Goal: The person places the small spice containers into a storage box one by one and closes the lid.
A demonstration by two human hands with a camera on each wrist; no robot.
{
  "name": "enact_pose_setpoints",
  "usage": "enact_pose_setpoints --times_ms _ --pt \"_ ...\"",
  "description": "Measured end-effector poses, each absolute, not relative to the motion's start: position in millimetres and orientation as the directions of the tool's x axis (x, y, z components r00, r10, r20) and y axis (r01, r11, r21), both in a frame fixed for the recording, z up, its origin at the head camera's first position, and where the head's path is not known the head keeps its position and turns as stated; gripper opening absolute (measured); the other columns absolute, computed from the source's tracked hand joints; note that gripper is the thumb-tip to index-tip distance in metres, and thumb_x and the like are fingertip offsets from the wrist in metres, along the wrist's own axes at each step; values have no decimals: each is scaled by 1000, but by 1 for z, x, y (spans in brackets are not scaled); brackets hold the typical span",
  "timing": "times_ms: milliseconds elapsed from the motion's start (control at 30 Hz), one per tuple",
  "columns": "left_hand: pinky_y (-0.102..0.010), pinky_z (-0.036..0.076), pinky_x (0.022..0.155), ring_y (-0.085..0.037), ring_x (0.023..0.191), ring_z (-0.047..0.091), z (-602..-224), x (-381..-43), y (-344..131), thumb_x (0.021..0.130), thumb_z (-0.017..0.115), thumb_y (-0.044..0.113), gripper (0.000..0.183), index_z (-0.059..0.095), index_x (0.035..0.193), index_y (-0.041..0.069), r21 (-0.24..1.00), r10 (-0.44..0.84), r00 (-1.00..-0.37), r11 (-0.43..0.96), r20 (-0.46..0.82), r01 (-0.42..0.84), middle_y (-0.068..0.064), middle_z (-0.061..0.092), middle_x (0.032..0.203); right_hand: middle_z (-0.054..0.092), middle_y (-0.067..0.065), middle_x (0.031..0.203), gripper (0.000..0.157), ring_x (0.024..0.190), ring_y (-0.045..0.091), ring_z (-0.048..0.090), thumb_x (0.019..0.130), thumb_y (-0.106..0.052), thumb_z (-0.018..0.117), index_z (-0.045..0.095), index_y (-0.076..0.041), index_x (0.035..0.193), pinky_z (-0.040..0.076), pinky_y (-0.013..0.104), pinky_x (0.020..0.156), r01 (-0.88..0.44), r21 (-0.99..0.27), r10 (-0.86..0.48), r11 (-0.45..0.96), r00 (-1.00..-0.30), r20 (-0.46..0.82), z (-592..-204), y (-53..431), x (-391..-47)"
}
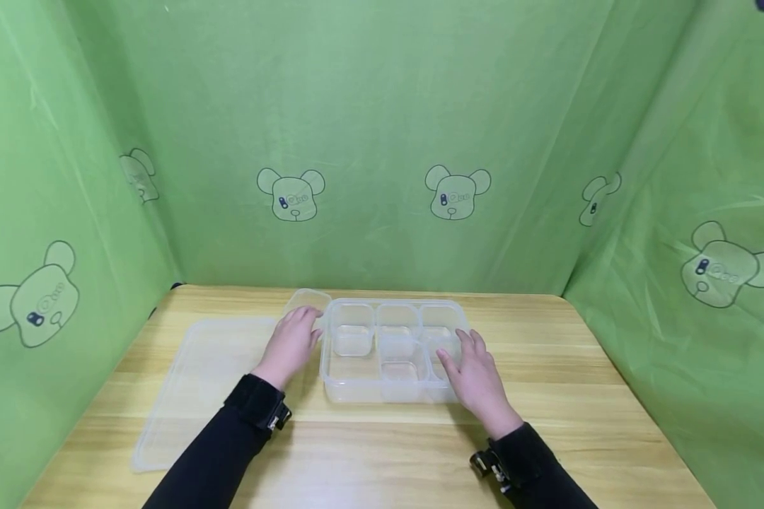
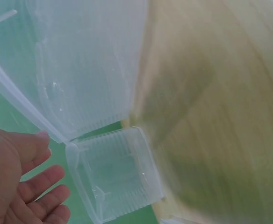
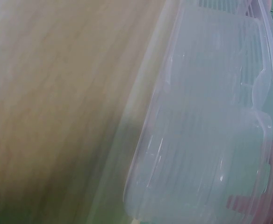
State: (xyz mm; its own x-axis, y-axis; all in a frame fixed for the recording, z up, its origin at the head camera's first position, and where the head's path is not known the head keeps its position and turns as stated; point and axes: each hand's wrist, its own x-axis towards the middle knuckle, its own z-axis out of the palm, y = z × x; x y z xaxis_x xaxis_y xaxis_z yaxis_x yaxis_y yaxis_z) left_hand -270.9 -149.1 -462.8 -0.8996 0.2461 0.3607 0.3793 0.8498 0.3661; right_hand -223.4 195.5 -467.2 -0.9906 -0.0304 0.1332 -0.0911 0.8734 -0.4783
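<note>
A large clear plastic storage box (image 1: 356,391) stands on the table, with several small clear bins (image 1: 402,370) inside it. Its front left part holds no bin. Another small clear bin (image 2: 113,172) stands outside, by the box's back left corner. My left hand (image 1: 291,344) is beside that bin and the box's left rim, fingers loosely bent and nothing between them. Over the right rim lies my right hand (image 1: 480,385), thumb above the inside and fingers loosely extended at the edge. Through the cloudy wall in the right wrist view, only a pinkish patch of it shows.
A large flat translucent lid (image 1: 191,396) lies on the wooden table (image 1: 369,459), left of the box and partly behind the left forearm. Green cloth (image 1: 382,106) with bear-head prints hangs behind and on both sides.
</note>
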Motion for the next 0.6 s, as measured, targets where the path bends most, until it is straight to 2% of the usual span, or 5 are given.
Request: enact_pose_setpoints --times_ms 200,600 --pt "-48 41 107 -35 120 56 -465 -272 -151 94 69 10 29 64 121 -1 326 264 -890 860 372 392 -16 65 120 15 34 158 75 130 60 36 105 -51 41 24 3 154 32 68 107 -90 -478 -29 873 -991 134 -467 195 -223" --pt "-48 41 108 -36 118 59 -470 -278 -152 93 67 3 30 62 122 -2 327 274 -897 861 345 389 -18 66 120 16 34 157 74 130 60 35 105 -49 42 25 3 154 32 68 107 -89 -478 -29 874 -991 132 -465 194 -222"
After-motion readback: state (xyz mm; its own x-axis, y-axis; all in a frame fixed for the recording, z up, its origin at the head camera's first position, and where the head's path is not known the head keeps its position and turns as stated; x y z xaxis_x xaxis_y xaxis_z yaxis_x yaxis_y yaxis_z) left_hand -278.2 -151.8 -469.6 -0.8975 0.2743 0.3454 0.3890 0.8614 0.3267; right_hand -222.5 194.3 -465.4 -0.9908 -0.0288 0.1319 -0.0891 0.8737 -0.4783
